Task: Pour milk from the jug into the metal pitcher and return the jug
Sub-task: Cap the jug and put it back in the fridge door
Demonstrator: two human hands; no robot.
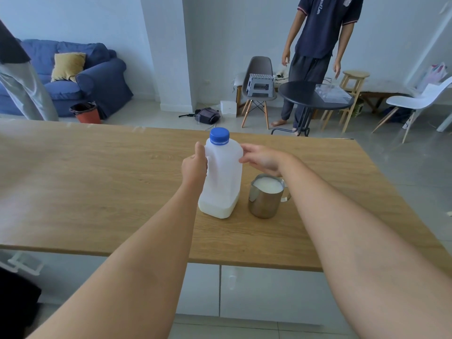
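Note:
A translucent plastic milk jug [223, 182] with a blue cap [219, 136] stands upright on the wooden table [97, 192], with a shallow layer of milk at its bottom. My left hand [194, 165] grips its handle side. My right hand [263, 159] rests with relaxed fingers against the jug's right shoulder. Just right of the jug stands the metal pitcher [265, 195], filled with milk close to its rim, its handle pointing right under my right forearm.
Beyond the table's far edge a person [315, 45] stands by a round black table [310, 94], with chairs and a wooden stool [352, 94] around. A blue sofa [80, 77] and an orange bin [85, 112] sit at the back left.

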